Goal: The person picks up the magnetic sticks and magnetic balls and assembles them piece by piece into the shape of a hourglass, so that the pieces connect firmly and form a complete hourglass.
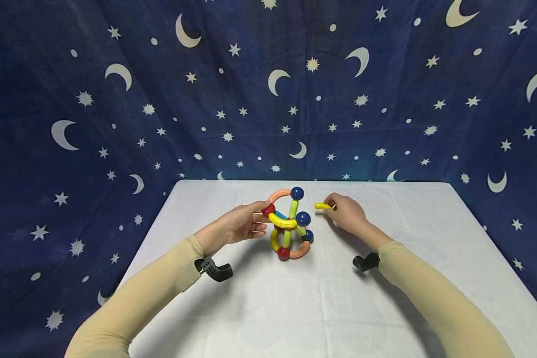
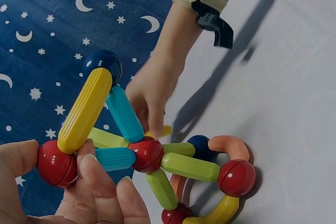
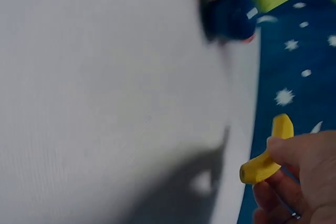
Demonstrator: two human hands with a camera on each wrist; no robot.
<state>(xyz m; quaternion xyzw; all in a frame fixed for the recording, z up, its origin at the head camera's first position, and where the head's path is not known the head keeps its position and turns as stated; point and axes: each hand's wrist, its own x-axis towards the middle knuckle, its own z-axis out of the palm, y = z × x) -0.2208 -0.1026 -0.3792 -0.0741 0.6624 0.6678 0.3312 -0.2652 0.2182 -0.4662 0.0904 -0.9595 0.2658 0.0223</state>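
A built figure of magnetic rods and balls [image 1: 287,237] stands on the white table, with straight green and blue rods, curved yellow and orange rods, and red and blue balls. On its left side my left hand [image 1: 239,223] pinches a red ball [image 2: 56,164] between thumb and fingers. A curved yellow rod [image 2: 84,109] runs from that ball up to a dark blue ball [image 2: 103,66]. To the right of the figure, my right hand [image 1: 346,214] pinches a separate curved yellow rod [image 3: 261,167]. That rod points toward the figure, apart from it.
The white table [image 1: 340,298] extends around the figure on all sides. Behind its far edge hangs a dark blue cloth [image 1: 250,99] with moons and stars. Black wrist cameras sit at the left wrist [image 1: 214,269] and the right wrist [image 1: 366,262].
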